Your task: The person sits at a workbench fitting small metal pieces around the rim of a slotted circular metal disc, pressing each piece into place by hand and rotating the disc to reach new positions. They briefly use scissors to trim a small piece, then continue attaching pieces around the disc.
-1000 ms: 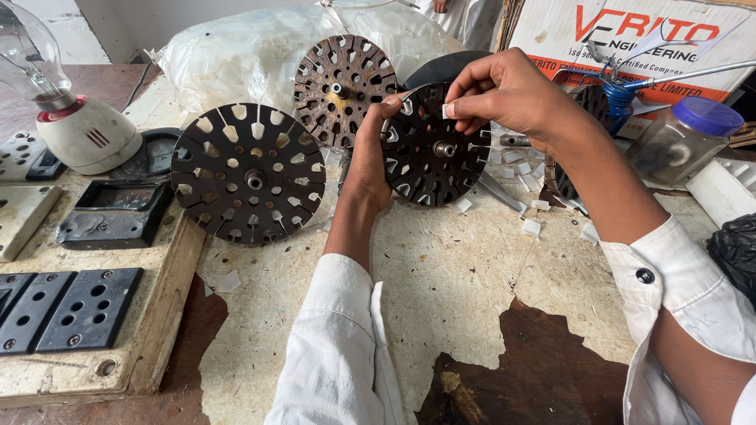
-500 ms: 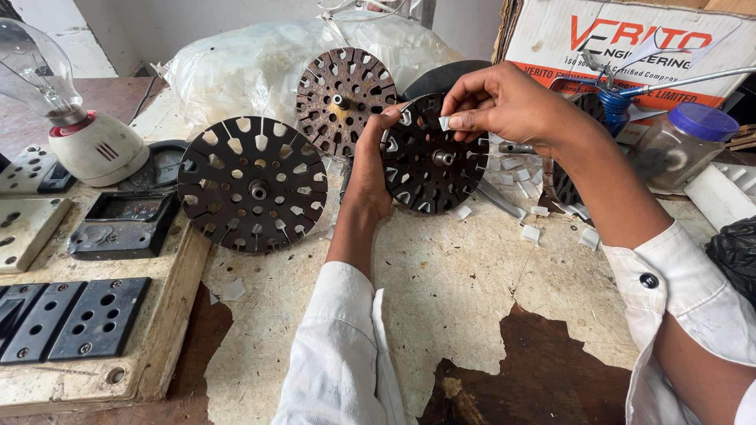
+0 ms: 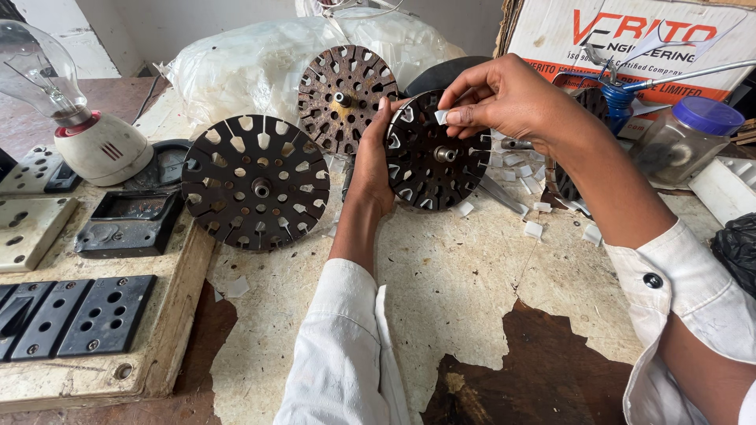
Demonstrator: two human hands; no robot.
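The person's left hand grips the left rim of a dark round slotted metal stator disc, fingers curled behind it and thumb at the edge, holding it tilted upright above the worn cream-painted workbench. The right hand reaches over the disc's top, its thumb and forefinger pinched shut on a small white folded paper slip at a slot near the upper rim.

Left of the held disc, a larger dark slotted disc lies flat on the bench; just behind the held disc and to its left, a rusty brown slotted disc leans against a clear plastic bag. More loose white paper slips are scattered on the bench right of the held disc. A clear glass bulb in a white holder stands well to its left, and a blue-lidded clear jar well to its right.
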